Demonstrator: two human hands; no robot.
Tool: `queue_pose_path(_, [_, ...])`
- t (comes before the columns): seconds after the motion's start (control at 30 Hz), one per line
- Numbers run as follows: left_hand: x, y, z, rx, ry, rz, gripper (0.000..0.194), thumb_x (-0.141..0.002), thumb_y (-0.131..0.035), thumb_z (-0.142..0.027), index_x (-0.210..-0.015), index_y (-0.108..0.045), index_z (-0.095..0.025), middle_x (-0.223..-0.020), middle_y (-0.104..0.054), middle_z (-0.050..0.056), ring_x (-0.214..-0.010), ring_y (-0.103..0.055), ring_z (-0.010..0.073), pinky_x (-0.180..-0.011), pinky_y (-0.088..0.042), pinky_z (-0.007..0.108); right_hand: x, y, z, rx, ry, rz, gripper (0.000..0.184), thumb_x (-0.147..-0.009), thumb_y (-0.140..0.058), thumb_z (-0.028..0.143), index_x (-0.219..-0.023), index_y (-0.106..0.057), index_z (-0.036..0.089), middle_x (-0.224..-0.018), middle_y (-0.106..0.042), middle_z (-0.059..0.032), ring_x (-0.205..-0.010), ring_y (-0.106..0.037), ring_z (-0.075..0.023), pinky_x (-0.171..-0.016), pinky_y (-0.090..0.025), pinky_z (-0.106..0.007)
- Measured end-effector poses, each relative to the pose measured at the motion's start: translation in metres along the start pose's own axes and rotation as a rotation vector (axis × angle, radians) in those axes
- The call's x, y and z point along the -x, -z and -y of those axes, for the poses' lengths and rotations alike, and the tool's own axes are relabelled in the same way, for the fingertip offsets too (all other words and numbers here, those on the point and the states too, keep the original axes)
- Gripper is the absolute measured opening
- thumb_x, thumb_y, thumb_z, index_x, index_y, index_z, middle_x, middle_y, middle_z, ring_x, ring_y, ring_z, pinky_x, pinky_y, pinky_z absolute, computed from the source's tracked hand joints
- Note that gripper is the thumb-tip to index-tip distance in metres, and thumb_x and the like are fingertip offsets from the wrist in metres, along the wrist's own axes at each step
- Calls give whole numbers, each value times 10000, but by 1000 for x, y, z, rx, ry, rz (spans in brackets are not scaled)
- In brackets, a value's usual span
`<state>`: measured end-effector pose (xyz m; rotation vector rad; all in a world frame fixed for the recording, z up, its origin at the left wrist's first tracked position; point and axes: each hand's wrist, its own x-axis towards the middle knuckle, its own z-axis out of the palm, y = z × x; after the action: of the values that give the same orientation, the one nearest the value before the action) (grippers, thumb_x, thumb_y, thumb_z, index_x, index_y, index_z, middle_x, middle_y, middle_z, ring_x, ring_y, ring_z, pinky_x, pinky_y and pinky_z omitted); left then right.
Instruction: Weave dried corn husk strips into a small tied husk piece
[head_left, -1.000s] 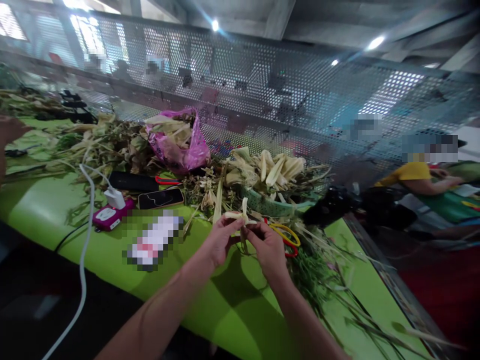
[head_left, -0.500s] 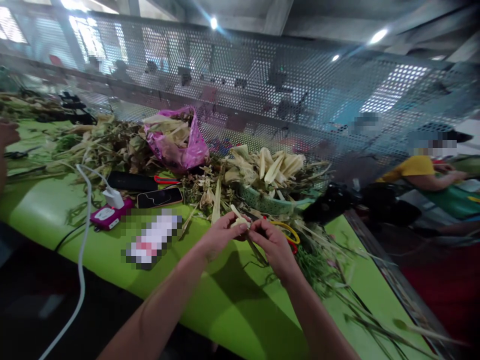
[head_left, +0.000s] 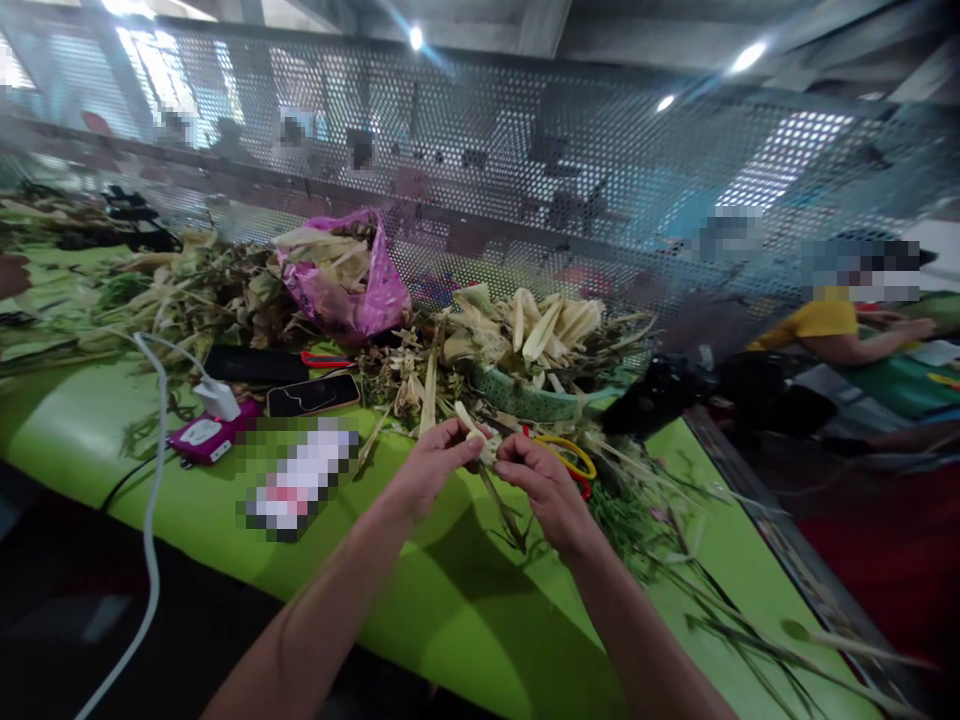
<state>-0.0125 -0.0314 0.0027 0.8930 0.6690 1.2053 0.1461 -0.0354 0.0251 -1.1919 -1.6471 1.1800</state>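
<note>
Between the fingers of my left hand (head_left: 433,468) is a pale, folded piece of dried corn husk (head_left: 487,446), with one long strip standing up from it. The fingertips of my right hand (head_left: 541,488) are pinched at its right side. A dry greenish stem (head_left: 501,508) hangs below the husk, over the green table. Just beyond my right hand lie yellow-and-red handled scissors (head_left: 574,455). A green plastic basket (head_left: 525,400) heaped with dried husks (head_left: 547,330) stands behind both hands.
To the left are a phone (head_left: 313,396), a purple power socket (head_left: 210,432) with a white plug and a hanging cable (head_left: 154,500). A pink plastic bag (head_left: 386,285) of husks sits against the perforated metal screen (head_left: 465,130). Green stalks (head_left: 626,525) lie right. Another person (head_left: 829,325) works beyond.
My fingertips have shifted on the husk, and the right hand's pinch is slightly lower. More of the hanging stem shows. The whole view has moved a little.
</note>
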Motion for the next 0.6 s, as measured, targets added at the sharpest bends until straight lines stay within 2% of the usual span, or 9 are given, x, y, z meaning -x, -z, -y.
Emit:
queue_pose_path(0.17, [-2,4,1,-29,2,29,337,-703,-717,-395,-894,-624,-133,-792,-577,19,-692,-510,96,-680,-427,235,1,5,-1,7,10,12,202,-750,-619,339,-701,-482,200,-660,-423,36,-609,-383,-123,-570,-328,-244])
queue_pose_path(0.27, [-2,5,1,-42,0,65,366,-728,-686,-439,-932,-606,-145,-838,-595,34,-736,-556,122,-724,-453,269,0,7,-3,-47,19,-10,236,-794,-603,395,-944,-541,223,-858,-547,-6,-719,-487,-150,-635,-396,-255])
queue_pose_path(0.33, [-2,4,1,-71,6,94,386,-745,-663,-462,-957,-592,-148,-841,-595,37,-730,-566,126,-713,-456,274,-2,9,-4,-36,14,-2,280,-830,-562,407,-1050,-543,234,-979,-579,-34,-798,-524,-168,-688,-419,-272])
queue_pose_path(0.47, [0,2,1,-135,16,148,412,-751,-636,-506,-954,-589,-150,-792,-574,20,-672,-530,103,-645,-423,237,-6,11,-8,49,0,23,228,-821,-569,424,-874,-600,204,-795,-580,-14,-728,-512,-167,-675,-405,-281])
queue_pose_path(0.6, [1,-1,3,-121,27,170,384,-789,-593,-501,-944,-597,-151,-742,-533,4,-630,-476,85,-592,-371,212,-7,10,-11,-11,6,-24,240,-755,-642,421,-738,-551,199,-677,-521,21,-635,-463,-141,-619,-376,-266])
